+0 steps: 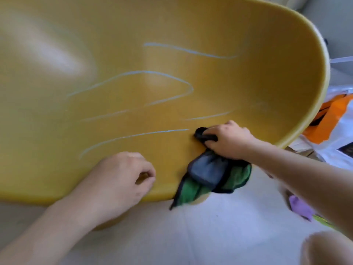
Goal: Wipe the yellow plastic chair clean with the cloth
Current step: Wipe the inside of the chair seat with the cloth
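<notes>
On one chair [133, 54], one cloth [210, 173]

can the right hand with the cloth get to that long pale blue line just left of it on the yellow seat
Probably yes: the right hand presses the dark green-and-grey cloth beside the pale blue chalk-like line on the yellow plastic chair; nothing lies between.

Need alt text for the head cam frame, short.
A person's right hand presses a bunched green, grey and black cloth against a yellow plastic chair streaked with pale blue lines. The left hand rests near the chair's front edge, fingers loosely curled.
</notes>
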`<state>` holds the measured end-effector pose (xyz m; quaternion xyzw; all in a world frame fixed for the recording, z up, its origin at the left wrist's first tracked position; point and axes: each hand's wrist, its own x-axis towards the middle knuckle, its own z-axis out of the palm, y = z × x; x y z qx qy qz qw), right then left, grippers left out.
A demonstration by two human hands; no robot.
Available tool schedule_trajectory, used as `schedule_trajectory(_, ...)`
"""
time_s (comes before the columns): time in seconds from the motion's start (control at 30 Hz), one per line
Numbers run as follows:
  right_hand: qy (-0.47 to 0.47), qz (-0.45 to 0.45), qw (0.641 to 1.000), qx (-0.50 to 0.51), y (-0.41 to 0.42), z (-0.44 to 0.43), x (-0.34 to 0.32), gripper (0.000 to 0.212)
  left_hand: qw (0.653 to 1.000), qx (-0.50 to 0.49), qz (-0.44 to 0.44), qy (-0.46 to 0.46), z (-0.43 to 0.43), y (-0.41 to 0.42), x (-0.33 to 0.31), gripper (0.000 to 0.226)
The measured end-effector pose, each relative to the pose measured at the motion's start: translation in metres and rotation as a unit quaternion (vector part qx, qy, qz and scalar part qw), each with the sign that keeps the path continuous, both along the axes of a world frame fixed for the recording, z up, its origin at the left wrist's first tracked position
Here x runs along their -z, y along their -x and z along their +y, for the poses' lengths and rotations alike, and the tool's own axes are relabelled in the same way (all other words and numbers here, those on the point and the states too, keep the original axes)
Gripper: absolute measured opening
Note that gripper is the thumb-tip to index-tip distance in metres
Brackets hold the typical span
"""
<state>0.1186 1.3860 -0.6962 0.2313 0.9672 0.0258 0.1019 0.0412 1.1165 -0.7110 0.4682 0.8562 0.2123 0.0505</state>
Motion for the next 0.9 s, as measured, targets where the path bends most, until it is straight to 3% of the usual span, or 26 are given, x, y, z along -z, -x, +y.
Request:
schedule_trajectory(0.03,-0.039,0.004,0.997,0.067,-0.004,0.02,-0.002,0.042,1.0,0.007,0.006,0.004,-0.004,-0.001,-0.001,0.026)
schedule_trajectory(0.1,-0.054,0.01,0.995,0.089,0.007,-0.003,0.004,0.034,0.999,0.005,0.022,0.032,-0.013,0.002,-0.005,0.023)
schedule_trajectory(0.2,0.059,0.072,0.992,-0.088,0.043,-0.121,0.024,0.026,0.998,-0.014,0.025,0.056,-0.032,0.011,-0.012,0.03)
schedule_trajectory(0.23,0.101,0.097,0.976,-0.168,0.046,-0.158,0.028,0.025,0.998,-0.029,0.022,0.052,-0.041,0.012,-0.011,0.034)
schedule_trajectory(0.3,0.158,0.132,0.95,-0.235,0.043,-0.173,0.022,0.028,0.998,-0.054,0.017,0.022,-0.054,0.01,-0.011,0.044)
schedule_trajectory(0.37,0.119,0.088,0.969,-0.196,0.028,-0.119,0.02,0.033,0.997,-0.044,0.057,0.039,-0.066,0.009,-0.01,0.055)
schedule_trajectory(0.43,0.004,0.011,0.999,-0.041,0.0,-0.054,0.008,0.035,0.987,-0.051,0.131,0.073,-0.08,0.011,-0.01,0.055)
schedule_trajectory(0.5,-0.053,0.019,0.996,0.064,-0.012,-0.03,-0.003,0.036,0.981,-0.071,0.175,0.053,-0.094,0.014,-0.01,0.052)
schedule_trajectory(0.57,-0.019,0.034,0.998,0.051,0.008,-0.07,-0.001,0.033,0.984,-0.063,0.169,0.01,-0.103,0.013,-0.01,0.05)
schedule_trajectory(0.63,0.07,0.074,0.993,-0.066,0.045,-0.149,0.013,0.031,0.985,-0.064,0.161,-0.013,-0.103,0.014,-0.009,0.046)
schedule_trajectory(0.7,0.183,0.125,0.955,-0.198,0.06,-0.22,0.013,0.028,0.986,-0.072,0.148,-0.027,-0.104,0.011,-0.008,0.041)
schedule_trajectory(0.77,0.257,0.118,0.929,-0.239,0.062,-0.21,0.007,0.027,0.982,-0.082,0.167,-0.039,-0.116,0.01,-0.008,0.036)
schedule_trajectory(0.83,0.208,0.062,0.961,-0.171,0.047,-0.153,0.008,0.031,0.971,-0.109,0.211,-0.006,-0.134,0.014,-0.008,0.038)
schedule_trajectory(0.9,0.1,0.034,0.994,-0.021,0.024,-0.104,0.003,0.032,0.966,-0.118,0.23,0.007,-0.148,0.018,-0.008,0.044)
